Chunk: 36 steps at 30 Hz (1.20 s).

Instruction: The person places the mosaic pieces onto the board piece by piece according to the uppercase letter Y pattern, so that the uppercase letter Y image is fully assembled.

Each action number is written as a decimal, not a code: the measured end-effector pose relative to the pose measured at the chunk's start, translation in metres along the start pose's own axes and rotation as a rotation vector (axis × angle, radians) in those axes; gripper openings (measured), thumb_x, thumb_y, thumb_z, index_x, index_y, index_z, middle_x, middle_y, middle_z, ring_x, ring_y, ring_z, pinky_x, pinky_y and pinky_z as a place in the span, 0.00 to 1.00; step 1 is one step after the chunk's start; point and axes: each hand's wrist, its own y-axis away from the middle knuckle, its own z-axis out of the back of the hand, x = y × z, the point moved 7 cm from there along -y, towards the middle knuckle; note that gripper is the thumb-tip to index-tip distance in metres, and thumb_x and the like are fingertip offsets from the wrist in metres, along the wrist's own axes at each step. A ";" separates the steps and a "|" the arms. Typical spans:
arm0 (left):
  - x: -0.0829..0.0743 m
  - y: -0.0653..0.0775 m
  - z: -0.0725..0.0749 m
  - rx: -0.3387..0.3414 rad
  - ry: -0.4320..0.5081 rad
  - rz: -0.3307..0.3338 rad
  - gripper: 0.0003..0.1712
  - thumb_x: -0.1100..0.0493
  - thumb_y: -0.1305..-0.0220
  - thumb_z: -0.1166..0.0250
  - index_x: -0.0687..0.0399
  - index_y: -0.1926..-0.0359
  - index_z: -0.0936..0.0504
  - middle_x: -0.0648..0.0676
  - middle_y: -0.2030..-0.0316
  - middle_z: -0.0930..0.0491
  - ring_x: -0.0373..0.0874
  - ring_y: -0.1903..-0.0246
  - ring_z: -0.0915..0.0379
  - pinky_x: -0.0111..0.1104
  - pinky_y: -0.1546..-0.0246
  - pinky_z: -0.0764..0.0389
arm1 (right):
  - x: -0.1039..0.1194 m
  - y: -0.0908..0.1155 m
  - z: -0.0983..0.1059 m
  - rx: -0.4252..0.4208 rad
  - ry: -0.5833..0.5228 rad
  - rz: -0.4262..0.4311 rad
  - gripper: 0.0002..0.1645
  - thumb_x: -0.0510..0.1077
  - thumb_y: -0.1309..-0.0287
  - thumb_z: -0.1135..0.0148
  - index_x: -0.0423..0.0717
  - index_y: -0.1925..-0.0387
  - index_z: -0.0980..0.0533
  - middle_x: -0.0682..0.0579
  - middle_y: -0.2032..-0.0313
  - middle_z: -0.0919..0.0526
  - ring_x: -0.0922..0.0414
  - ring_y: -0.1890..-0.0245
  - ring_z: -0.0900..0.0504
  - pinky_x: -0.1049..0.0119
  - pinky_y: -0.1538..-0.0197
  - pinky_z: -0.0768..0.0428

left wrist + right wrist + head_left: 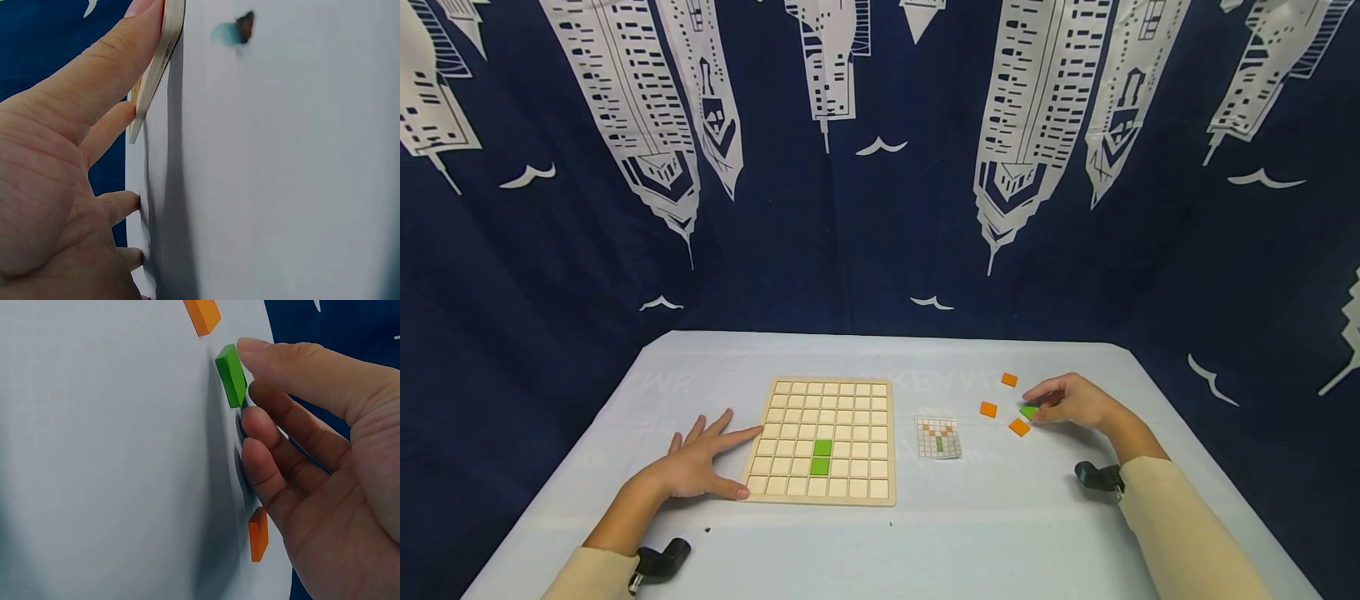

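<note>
A wooden grid board (850, 417) lies on the table with two green square tiles (822, 457) in its cells, one above the other. Fingers spread wide, my left hand (696, 462) rests at the board's left side, its thumb on the near corner and its index finger touching the edge. Over to the right, my right hand (1075, 404) has thumb and index finger at a loose green tile (231, 376), pinching it by its edges close to the tabletop. Orange tiles (988, 409) lie around that hand, one (258, 534) below its fingers in the right wrist view.
A small printed card (938, 438) with a grid of orange and green squares lies between the board and the loose tiles. The white table (790, 550) backs onto a dark blue curtain (850, 233) with white building prints. A dark speck (707, 530) lies near the left wrist.
</note>
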 end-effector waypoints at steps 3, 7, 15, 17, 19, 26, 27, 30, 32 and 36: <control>0.000 0.000 0.000 -0.001 0.001 -0.002 0.61 0.36 0.63 0.17 0.39 0.25 0.31 0.74 0.21 0.58 0.85 0.26 0.74 0.82 0.37 0.71 | 0.000 -0.001 -0.001 0.007 0.000 -0.006 0.25 0.38 0.53 0.20 0.41 0.49 0.14 0.43 0.50 0.12 0.54 0.60 0.22 0.69 0.59 0.19; 0.000 0.000 0.000 0.000 0.000 -0.003 0.61 0.36 0.63 0.17 0.39 0.25 0.31 0.74 0.21 0.58 0.86 0.26 0.74 0.82 0.38 0.71 | 0.000 -0.002 -0.001 0.011 -0.002 -0.023 0.25 0.36 0.54 0.20 0.41 0.50 0.14 0.47 0.58 0.13 0.54 0.61 0.24 0.68 0.60 0.20; 0.001 -0.001 0.000 -0.001 -0.012 -0.002 0.61 0.35 0.63 0.18 0.39 0.25 0.31 0.74 0.21 0.57 0.86 0.26 0.73 0.82 0.38 0.70 | -0.002 -0.003 -0.002 0.017 0.018 -0.028 0.25 0.35 0.54 0.20 0.42 0.50 0.14 0.49 0.59 0.14 0.54 0.62 0.24 0.68 0.61 0.21; 0.002 -0.002 -0.001 0.000 -0.015 -0.002 0.61 0.35 0.63 0.18 0.39 0.25 0.31 0.75 0.21 0.57 0.86 0.26 0.73 0.82 0.38 0.70 | -0.002 -0.003 -0.003 0.017 0.029 -0.025 0.24 0.35 0.53 0.21 0.42 0.50 0.14 0.49 0.58 0.14 0.54 0.61 0.24 0.68 0.61 0.20; 0.001 -0.002 -0.001 0.000 -0.018 -0.002 0.61 0.35 0.63 0.18 0.39 0.25 0.31 0.75 0.21 0.57 0.86 0.26 0.73 0.83 0.38 0.70 | -0.002 -0.002 -0.003 0.016 0.043 -0.022 0.24 0.35 0.53 0.21 0.43 0.50 0.14 0.49 0.57 0.14 0.54 0.61 0.24 0.68 0.60 0.20; -0.001 -0.002 -0.002 0.000 -0.009 -0.005 0.62 0.35 0.64 0.17 0.39 0.25 0.31 0.75 0.21 0.57 0.86 0.27 0.73 0.83 0.38 0.70 | -0.006 -0.002 -0.004 0.016 0.030 -0.055 0.23 0.35 0.52 0.21 0.43 0.50 0.14 0.50 0.61 0.17 0.54 0.61 0.26 0.68 0.61 0.22; -0.001 -0.002 -0.002 0.001 -0.011 -0.003 0.62 0.35 0.64 0.17 0.39 0.25 0.31 0.75 0.21 0.57 0.86 0.26 0.73 0.83 0.38 0.70 | -0.007 -0.002 -0.004 0.016 0.025 -0.062 0.24 0.35 0.52 0.21 0.42 0.50 0.14 0.50 0.62 0.18 0.54 0.62 0.26 0.68 0.61 0.23; -0.001 -0.002 -0.002 0.006 -0.015 0.002 0.62 0.35 0.64 0.17 0.39 0.25 0.32 0.75 0.21 0.57 0.86 0.26 0.73 0.82 0.38 0.70 | -0.008 -0.002 -0.004 0.017 0.015 -0.079 0.24 0.35 0.52 0.21 0.42 0.50 0.14 0.50 0.64 0.18 0.54 0.62 0.26 0.67 0.61 0.23; -0.001 -0.002 -0.002 0.008 -0.015 0.005 0.62 0.35 0.63 0.17 0.39 0.25 0.31 0.74 0.21 0.58 0.86 0.26 0.73 0.82 0.37 0.71 | -0.009 -0.002 -0.004 0.016 0.011 -0.087 0.24 0.35 0.52 0.21 0.42 0.50 0.14 0.50 0.64 0.18 0.54 0.62 0.26 0.66 0.60 0.24; -0.001 -0.001 -0.001 0.010 -0.009 0.005 0.61 0.36 0.63 0.17 0.39 0.25 0.31 0.74 0.21 0.58 0.86 0.26 0.74 0.82 0.37 0.71 | -0.009 -0.002 -0.004 0.015 0.014 -0.088 0.24 0.35 0.52 0.21 0.42 0.49 0.14 0.50 0.64 0.18 0.54 0.62 0.26 0.66 0.60 0.23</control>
